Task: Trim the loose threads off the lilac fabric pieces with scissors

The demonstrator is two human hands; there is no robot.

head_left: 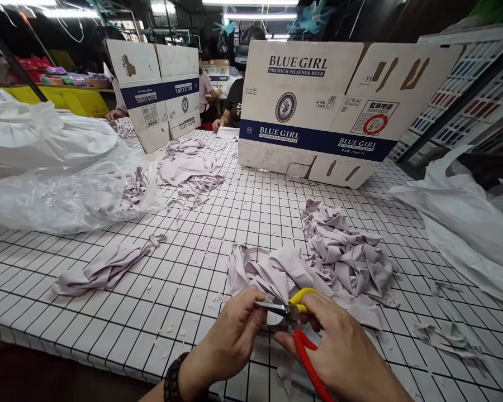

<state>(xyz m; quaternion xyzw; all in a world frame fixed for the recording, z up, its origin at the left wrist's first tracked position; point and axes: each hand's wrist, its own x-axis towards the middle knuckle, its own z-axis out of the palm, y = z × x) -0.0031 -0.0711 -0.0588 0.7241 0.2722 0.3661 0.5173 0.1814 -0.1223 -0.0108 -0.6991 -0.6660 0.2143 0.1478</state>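
In the head view, my right hand [339, 340] is closed around scissors [292, 314] with one yellow and one red handle. Their blades are parted and point left toward my left hand [237, 329]. That hand, with a dark braided band on its wrist, pinches the edge of a pale mauve cloth piece [275, 319] beside the blades. Just beyond both hands lies a crumpled heap of mauve cloth [347, 257], spreading to the right. A separate folded mauve strip [104, 268] rests on the grid-patterned table [193, 245] at the left.
Two upright cardboard sheets [293, 106] [163, 89] stand across the table. Clear plastic bagging [67, 195] with cloth lies left, a white bag [473, 218] right. More cloth [188, 167] sits mid-left. Small scraps dot the tabletop. Behind the cardboard, people sit partly hidden.
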